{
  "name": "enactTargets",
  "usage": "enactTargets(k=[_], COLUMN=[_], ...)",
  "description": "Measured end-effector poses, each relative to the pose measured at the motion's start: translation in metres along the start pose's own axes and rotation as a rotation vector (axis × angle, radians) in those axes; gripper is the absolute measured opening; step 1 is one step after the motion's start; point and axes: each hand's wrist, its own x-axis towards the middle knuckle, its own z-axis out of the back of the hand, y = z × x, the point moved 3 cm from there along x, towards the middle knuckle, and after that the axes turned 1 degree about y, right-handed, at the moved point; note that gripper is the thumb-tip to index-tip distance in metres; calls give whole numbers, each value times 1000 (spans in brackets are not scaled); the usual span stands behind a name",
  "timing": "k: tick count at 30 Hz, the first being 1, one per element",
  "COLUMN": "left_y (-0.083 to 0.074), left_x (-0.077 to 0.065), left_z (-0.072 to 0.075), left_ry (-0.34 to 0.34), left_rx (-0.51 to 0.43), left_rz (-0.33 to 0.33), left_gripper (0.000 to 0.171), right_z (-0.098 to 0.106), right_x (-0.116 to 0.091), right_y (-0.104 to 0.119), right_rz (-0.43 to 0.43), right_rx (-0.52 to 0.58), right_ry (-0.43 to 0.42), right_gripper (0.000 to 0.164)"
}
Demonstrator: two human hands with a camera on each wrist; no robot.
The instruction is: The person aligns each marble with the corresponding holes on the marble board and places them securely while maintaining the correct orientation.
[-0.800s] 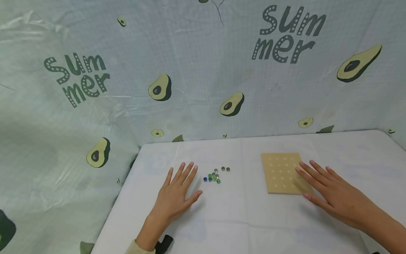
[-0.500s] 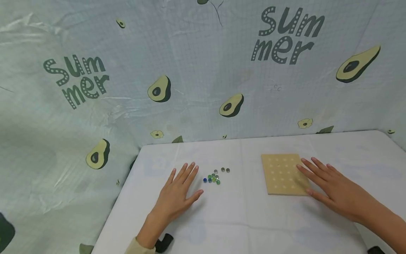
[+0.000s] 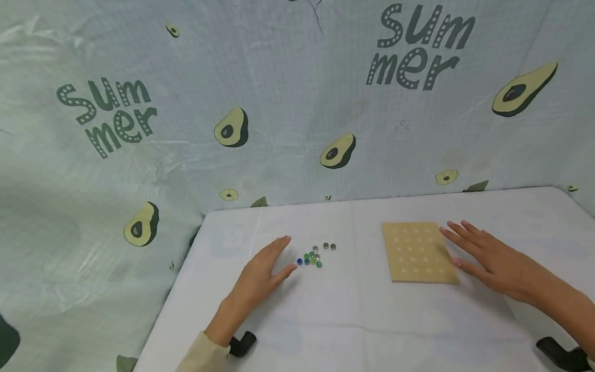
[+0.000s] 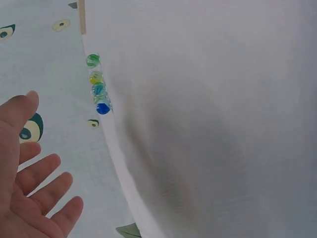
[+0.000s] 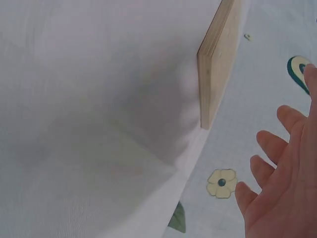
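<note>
Several small glass marbles [image 3: 312, 258] in blue, green, yellow-green and clear lie in a loose cluster on the white-covered table. My left hand [image 3: 260, 274] hovers just left of them, thumb spread from the fingers and nothing held. In the left wrist view the marbles [image 4: 99, 89] line up beyond the thumb. A square tan wooden board [image 3: 416, 253] with rows of shallow round dimples lies flat to the right. Beside its right edge my right hand [image 3: 497, 263] is held with relaxed fingers, holding nothing. The right wrist view shows the board's layered edge [image 5: 205, 89] in front of that hand.
A white cloth [image 3: 344, 320] covers the table. Behind and to the left hangs a pale curtain [image 3: 279, 103] printed with avocados and the word "summer". A black wrist mount [image 3: 243, 344] sits under the left wrist and another [image 3: 562, 354] under the right.
My left hand's spread fingers have drawn together and turned more side-on next to the marbles. My right hand has shifted slightly right and up, off the board's corner. Marbles and board have stayed put.
</note>
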Motion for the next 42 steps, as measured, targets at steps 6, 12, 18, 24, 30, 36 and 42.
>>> enactTargets(k=[6, 12, 18, 24, 30, 36, 42], left_y=[11, 19, 22, 25, 25, 25, 26], left_x=[8, 14, 24, 29, 36, 39, 42], left_z=[-6, -13, -15, -20, -23, -24, -27], left_ry=[29, 60, 130, 179, 191, 192, 190], left_rx=[-162, -266, -308, -337, -338, -317, -292], left_rz=[54, 84, 109, 108, 69, 48, 24], left_gripper=[56, 48, 43, 35, 31, 27, 17], right_z=[1, -6, -8, -12, -16, -17, -19], right_x=[12, 21, 26, 30, 31, 31, 32], right_y=[-12, -23, -28, -29, -31, -34, -37], right_rz=[-91, -121, -141, -115, -100, -59, -50], right_rx=[100, 90, 160, 146, 169, 190, 175], right_ry=[98, 151, 179, 194, 194, 168, 174], right_gripper=[72, 74, 77, 76, 77, 75, 75])
